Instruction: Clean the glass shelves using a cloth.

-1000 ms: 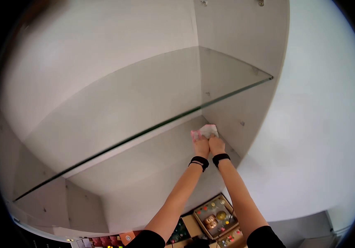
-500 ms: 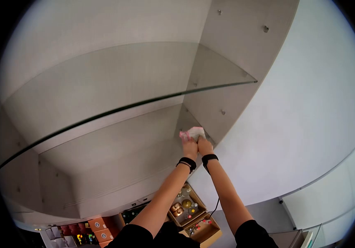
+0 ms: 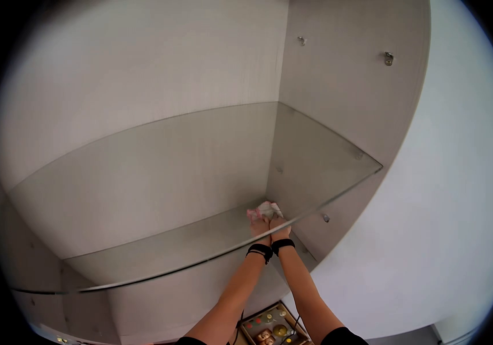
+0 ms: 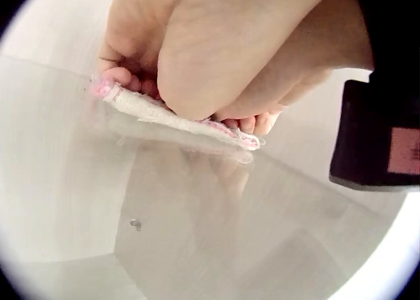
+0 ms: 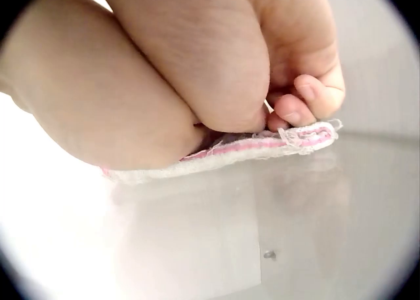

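Note:
A folded white cloth with pink edging [image 3: 268, 208] lies on the lower glossy shelf [image 5: 210, 211], close to the cabinet's back right corner. My left hand [image 3: 260, 226] curls its fingers over the cloth's left part. Right beside it, my right hand [image 3: 278, 223] grips the right part, and the two hands touch. In the left wrist view the cloth [image 4: 174, 120] is a thick roll under the bent fingers, with its reflection just below. Both hands are beneath the upper glass shelf [image 3: 160, 190], whose front edge crosses them in the head view.
On the right rises the cabinet's side wall [image 3: 344, 86], with metal shelf pegs [image 3: 389, 58] sticking out. A white wall [image 3: 430, 230] lies beyond it. Below my forearms stands a box [image 3: 261, 313] holding small bottles and copper-coloured items.
Both hands and the cloth have moved deeper, toward the back right corner. My head view has shifted, so the upper shelf's front edge now overlaps the hands. The grip looks the same.

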A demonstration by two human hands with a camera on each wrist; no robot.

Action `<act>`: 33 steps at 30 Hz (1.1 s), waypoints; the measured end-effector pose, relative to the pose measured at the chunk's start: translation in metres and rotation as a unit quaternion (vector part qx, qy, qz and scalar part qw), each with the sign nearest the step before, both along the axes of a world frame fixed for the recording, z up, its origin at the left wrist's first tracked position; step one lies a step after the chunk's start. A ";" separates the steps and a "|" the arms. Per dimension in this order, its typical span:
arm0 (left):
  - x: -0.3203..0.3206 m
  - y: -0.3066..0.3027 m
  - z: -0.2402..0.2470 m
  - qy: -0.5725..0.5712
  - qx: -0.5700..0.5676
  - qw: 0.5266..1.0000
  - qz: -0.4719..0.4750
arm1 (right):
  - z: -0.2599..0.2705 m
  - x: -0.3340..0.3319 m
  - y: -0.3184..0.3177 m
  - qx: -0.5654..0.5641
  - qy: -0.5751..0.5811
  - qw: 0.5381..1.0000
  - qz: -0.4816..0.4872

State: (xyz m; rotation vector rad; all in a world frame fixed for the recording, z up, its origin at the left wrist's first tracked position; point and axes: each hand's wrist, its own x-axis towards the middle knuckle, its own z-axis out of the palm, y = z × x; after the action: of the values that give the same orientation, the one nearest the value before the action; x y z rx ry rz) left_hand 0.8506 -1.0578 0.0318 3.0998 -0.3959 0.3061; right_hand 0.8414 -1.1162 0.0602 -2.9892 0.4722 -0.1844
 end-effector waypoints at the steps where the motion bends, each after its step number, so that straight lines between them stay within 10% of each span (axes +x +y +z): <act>1: 0.005 0.004 -0.003 -0.070 0.019 0.997 -0.009 | 0.002 0.008 0.003 0.009 0.026 1.000 -0.001; 33: -0.089 0.043 0.008 -0.019 0.006 0.999 0.025 | -0.017 -0.078 0.037 -0.023 -0.133 0.989 0.061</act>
State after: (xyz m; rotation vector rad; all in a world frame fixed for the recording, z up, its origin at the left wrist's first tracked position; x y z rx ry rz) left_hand 0.7611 -1.0145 0.0403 3.1247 -0.3220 0.3637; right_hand 0.7635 -1.0789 0.0429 -2.9625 0.2572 -0.5810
